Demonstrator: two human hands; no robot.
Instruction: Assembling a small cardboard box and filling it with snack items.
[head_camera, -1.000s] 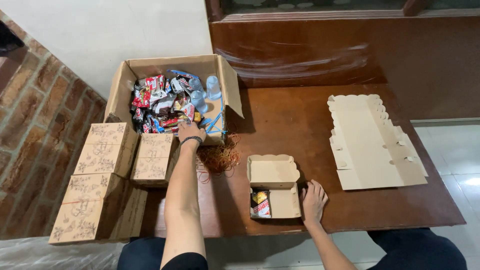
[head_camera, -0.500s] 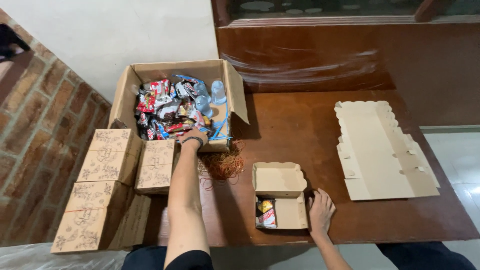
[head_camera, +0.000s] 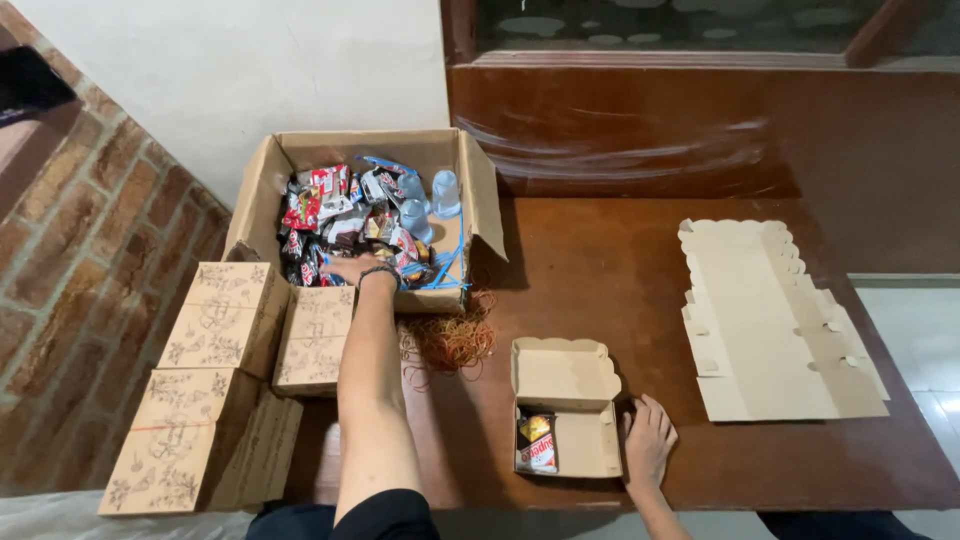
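Head view: looks down on a dark wooden counter (head_camera: 640, 270) beside a brick wall.
Far left: four closed patterned cardboard boxes (head_camera: 215, 380) sit in a cluster at the counter's left edge, touching one another.
Big carton: an open brown carton (head_camera: 470, 185) stands behind the closed boxes, filled with snack packets (head_camera: 330, 215) and small plastic water cups (head_camera: 430, 200).
Left hand: the left hand (head_camera: 352, 268) reaches into the carton's near side, fingers spread loosely over the packets; whether they grip one cannot be told.
Rubber bands: a tangle of orange rubber bands (head_camera: 450, 340) lies on the counter just in front of the carton, right of the left forearm.
Small box: an open cardboard snack box (head_camera: 585, 445) sits near the front edge, lid tipped back, one yellow and red snack packet (head_camera: 538, 443) in its left half.
Right hand: the right hand (head_camera: 648, 440) rests flat against the snack box's right wall, fingers released, grasping nothing.
Far right: a stack of flat, unfolded box blanks (head_camera: 770, 320) lies well apart from the snack box.
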